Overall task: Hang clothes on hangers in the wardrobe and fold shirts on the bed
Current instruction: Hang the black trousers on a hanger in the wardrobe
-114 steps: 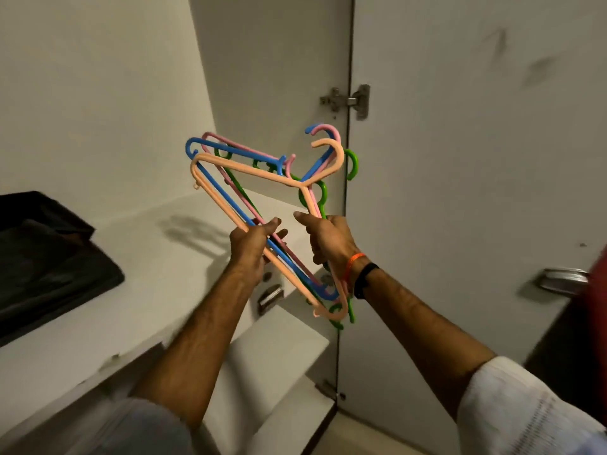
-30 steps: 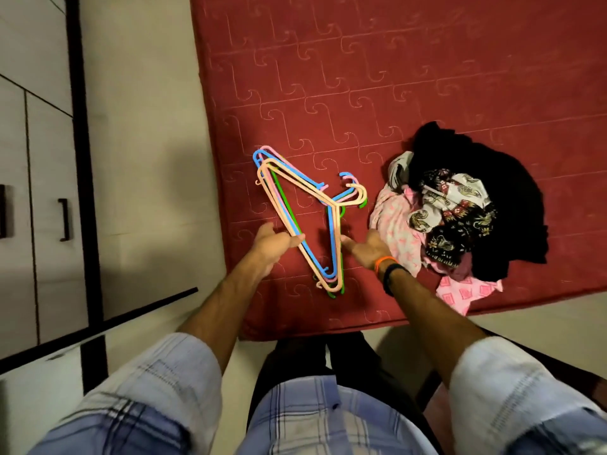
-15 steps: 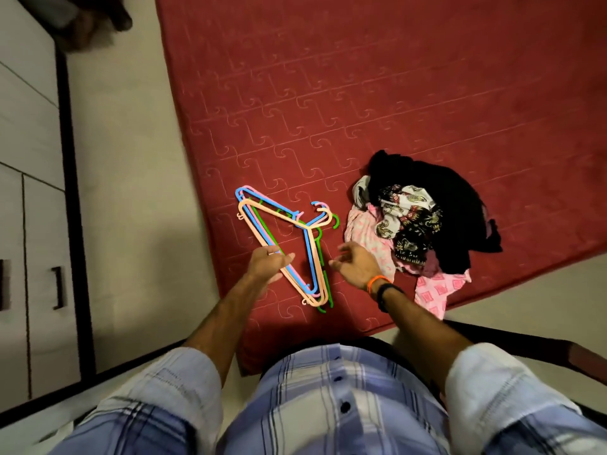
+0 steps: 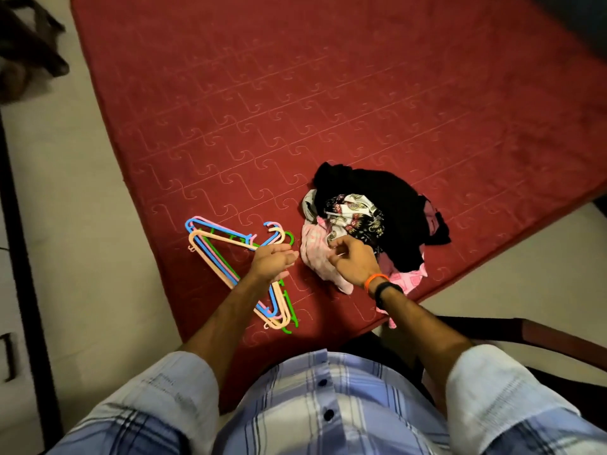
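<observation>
A stack of several plastic hangers (image 4: 213,254), peach, blue, pink and green, lies flat on the red bed (image 4: 328,110) near its front corner. My left hand (image 4: 272,261) hovers over the hangers' right part with fingers relaxed, holding nothing. To the right sits a heap of clothes (image 4: 368,224): a black garment, a patterned black-and-white one and pink pieces. My right hand (image 4: 353,261) is over the pale pink cloth (image 4: 315,254) at the heap's left edge, fingers loosely curled; whether it touches the cloth is unclear.
Pale floor (image 4: 82,208) runs left of the bed, with a wardrobe front and dark handle (image 4: 8,356) at the far left. A dark object (image 4: 29,50) lies at the top left. A dark wooden frame (image 4: 542,343) shows at the right.
The hangers came from the wardrobe shelf to the bed and were let go. My left hand has lifted off them; my right hand has moved right onto the clothes heap.
</observation>
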`<move>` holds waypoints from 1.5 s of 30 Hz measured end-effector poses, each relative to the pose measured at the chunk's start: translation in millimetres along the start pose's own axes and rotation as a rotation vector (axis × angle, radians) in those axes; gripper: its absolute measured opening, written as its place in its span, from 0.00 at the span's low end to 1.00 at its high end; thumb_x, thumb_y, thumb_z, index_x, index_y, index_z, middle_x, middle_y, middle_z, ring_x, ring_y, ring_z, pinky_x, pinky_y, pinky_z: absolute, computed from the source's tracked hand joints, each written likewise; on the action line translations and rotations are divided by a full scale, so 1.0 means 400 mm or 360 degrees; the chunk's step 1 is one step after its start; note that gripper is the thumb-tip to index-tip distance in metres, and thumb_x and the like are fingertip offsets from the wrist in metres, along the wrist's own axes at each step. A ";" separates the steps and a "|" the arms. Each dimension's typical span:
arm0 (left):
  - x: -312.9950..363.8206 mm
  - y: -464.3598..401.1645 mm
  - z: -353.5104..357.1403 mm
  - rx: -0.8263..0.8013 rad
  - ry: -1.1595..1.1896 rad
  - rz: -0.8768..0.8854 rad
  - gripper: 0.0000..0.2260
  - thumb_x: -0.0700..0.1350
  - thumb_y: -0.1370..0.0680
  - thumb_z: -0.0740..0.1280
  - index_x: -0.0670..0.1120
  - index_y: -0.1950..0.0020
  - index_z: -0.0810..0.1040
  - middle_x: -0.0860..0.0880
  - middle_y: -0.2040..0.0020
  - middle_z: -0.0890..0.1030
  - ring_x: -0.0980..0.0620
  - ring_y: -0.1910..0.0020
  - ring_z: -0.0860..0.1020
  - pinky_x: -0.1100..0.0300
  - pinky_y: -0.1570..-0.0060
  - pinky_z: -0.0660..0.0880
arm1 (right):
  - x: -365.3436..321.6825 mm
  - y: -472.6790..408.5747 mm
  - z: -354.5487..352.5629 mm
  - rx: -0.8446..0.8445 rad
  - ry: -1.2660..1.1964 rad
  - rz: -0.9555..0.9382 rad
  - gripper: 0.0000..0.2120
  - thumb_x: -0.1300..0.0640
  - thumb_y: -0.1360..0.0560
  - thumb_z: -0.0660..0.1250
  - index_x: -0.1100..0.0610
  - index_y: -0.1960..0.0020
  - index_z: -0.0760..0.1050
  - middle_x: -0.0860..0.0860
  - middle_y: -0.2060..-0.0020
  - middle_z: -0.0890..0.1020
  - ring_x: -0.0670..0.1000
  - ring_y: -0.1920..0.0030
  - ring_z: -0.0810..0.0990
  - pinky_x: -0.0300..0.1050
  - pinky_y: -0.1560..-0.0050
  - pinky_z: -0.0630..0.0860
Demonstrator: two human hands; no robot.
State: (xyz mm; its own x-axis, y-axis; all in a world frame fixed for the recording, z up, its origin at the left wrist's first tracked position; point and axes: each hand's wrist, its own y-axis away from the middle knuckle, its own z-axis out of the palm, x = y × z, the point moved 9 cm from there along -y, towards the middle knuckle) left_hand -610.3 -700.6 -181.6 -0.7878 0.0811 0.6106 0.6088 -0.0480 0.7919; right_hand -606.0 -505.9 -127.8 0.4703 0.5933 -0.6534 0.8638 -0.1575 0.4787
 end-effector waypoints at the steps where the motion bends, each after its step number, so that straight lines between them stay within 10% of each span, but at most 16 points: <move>1: 0.013 -0.005 0.030 -0.0009 -0.0015 0.0009 0.13 0.38 0.21 0.67 0.42 0.36 0.75 0.46 0.42 0.81 0.50 0.45 0.78 0.52 0.40 0.72 | 0.010 -0.010 -0.026 0.0014 -0.0022 -0.0002 0.08 0.62 0.26 0.68 0.55 0.48 0.78 0.48 0.59 0.83 0.46 0.58 0.80 0.22 0.61 0.68; 11: 0.157 -0.069 0.291 0.0033 -0.0057 0.0110 0.06 0.36 0.22 0.69 0.46 0.51 0.77 0.44 0.51 0.79 0.53 0.59 0.78 0.64 0.66 0.74 | 0.099 -0.174 -0.264 0.0033 -0.0027 -0.0097 0.09 0.66 0.26 0.64 0.59 0.50 0.81 0.48 0.62 0.81 0.42 0.63 0.77 0.20 0.61 0.68; 15: 0.201 -0.117 0.343 0.0130 -0.0054 0.0075 0.08 0.37 0.22 0.70 0.44 0.44 0.78 0.44 0.48 0.82 0.50 0.53 0.80 0.61 0.60 0.74 | 0.140 -0.270 -0.329 0.0054 0.0060 -0.0047 0.07 0.60 0.27 0.65 0.50 0.54 0.79 0.48 0.60 0.84 0.50 0.56 0.82 0.44 0.49 0.79; 24: 0.228 -0.178 0.392 0.0139 -0.0039 0.0033 0.07 0.41 0.22 0.70 0.46 0.44 0.79 0.46 0.47 0.83 0.52 0.50 0.81 0.55 0.49 0.76 | 0.174 -0.446 -0.311 -0.0055 0.0826 -0.0010 0.23 0.45 0.24 0.70 0.58 0.35 0.74 0.59 0.39 0.74 0.62 0.39 0.75 0.53 0.45 0.75; 31: 0.247 -0.180 0.400 0.0128 -0.0036 -0.0009 0.06 0.43 0.21 0.69 0.45 0.45 0.79 0.44 0.44 0.83 0.53 0.53 0.82 0.60 0.57 0.75 | 0.180 -0.454 -0.379 0.0159 -0.0248 0.0119 0.08 0.55 0.21 0.66 0.59 0.53 0.78 0.52 0.64 0.80 0.52 0.61 0.77 0.45 0.56 0.70; 36: 0.324 -0.137 0.469 0.0043 0.0292 -0.0022 0.20 0.62 0.21 0.62 0.47 0.45 0.81 0.45 0.48 0.84 0.48 0.53 0.83 0.49 0.49 0.79 | 0.022 -0.373 -0.363 -0.0569 -0.1407 -0.0081 0.09 0.61 0.19 0.63 0.67 0.51 0.77 0.56 0.59 0.79 0.53 0.58 0.78 0.47 0.53 0.76; 39: 0.370 -0.106 0.512 -0.0201 0.0544 -0.0052 0.29 0.64 0.23 0.64 0.39 0.39 0.79 0.39 0.45 0.83 0.42 0.47 0.82 0.48 0.46 0.78 | -0.072 -0.294 -0.348 -0.1100 -0.1332 -0.0249 0.07 0.60 0.21 0.64 0.63 0.55 0.75 0.52 0.63 0.79 0.48 0.61 0.80 0.38 0.57 0.78; 41: 0.391 -0.085 0.477 0.0009 0.0555 -0.0033 0.16 0.49 0.23 0.69 0.37 0.44 0.80 0.39 0.51 0.82 0.43 0.56 0.82 0.52 0.55 0.79 | -0.089 -0.259 -0.339 -0.1272 -0.1174 -0.0299 0.10 0.57 0.22 0.67 0.62 0.59 0.74 0.52 0.65 0.77 0.48 0.64 0.78 0.38 0.61 0.75; 45: 0.411 -0.041 0.420 0.0225 0.0648 0.0132 0.13 0.40 0.25 0.66 0.36 0.45 0.82 0.39 0.52 0.84 0.42 0.54 0.82 0.48 0.47 0.79 | -0.037 -0.292 -0.365 -0.0743 -0.0918 -0.0173 0.18 0.43 0.26 0.71 0.55 0.64 0.74 0.49 0.68 0.78 0.49 0.66 0.78 0.42 0.66 0.74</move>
State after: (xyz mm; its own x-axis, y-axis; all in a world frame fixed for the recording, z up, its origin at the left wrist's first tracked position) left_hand -734.0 -519.3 -96.2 -0.6911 -0.3178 0.6491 0.6559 0.1014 0.7480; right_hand -740.2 -381.2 -88.4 0.5179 0.0584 -0.8535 0.8046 0.3057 0.5091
